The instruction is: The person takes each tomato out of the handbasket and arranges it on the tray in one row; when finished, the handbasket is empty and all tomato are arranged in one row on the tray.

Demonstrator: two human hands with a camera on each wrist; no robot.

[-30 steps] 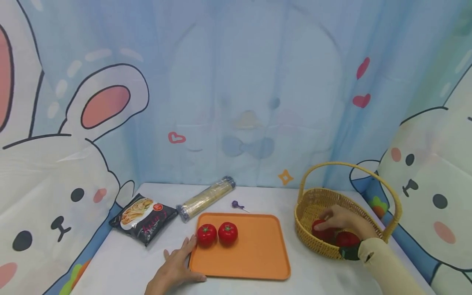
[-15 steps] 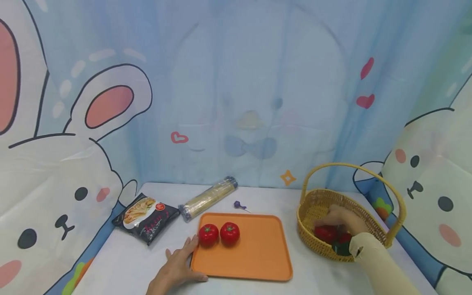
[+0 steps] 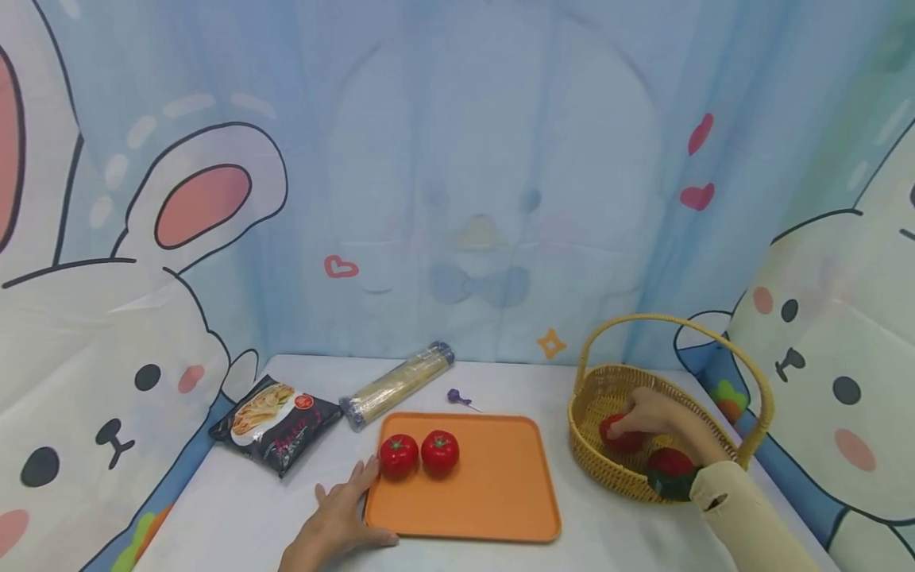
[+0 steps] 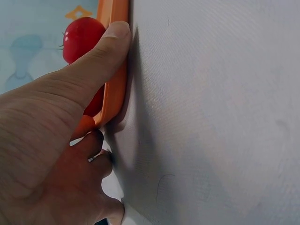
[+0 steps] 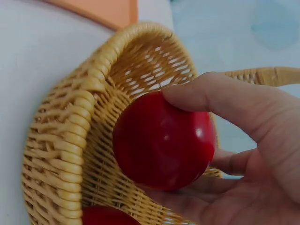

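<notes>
1 fruit (image 5: 157,143) in R hand (image 3: 654,415), higher vs prev.

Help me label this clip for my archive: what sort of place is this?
Probably a staged tabletop set rather than a working kitchen: a cartoon-printed curtain hangs behind a white table, on which a wicker basket and an orange tray are laid out.

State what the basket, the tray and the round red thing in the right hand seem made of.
Basket: wicker or an imitation, slightly shiny; woven strands show.
Tray: likely plastic, smooth; even orange, rounded corners.
Round red thing: perhaps plastic, glossy; pale highlights, though real tomato skin could look alike.
</notes>
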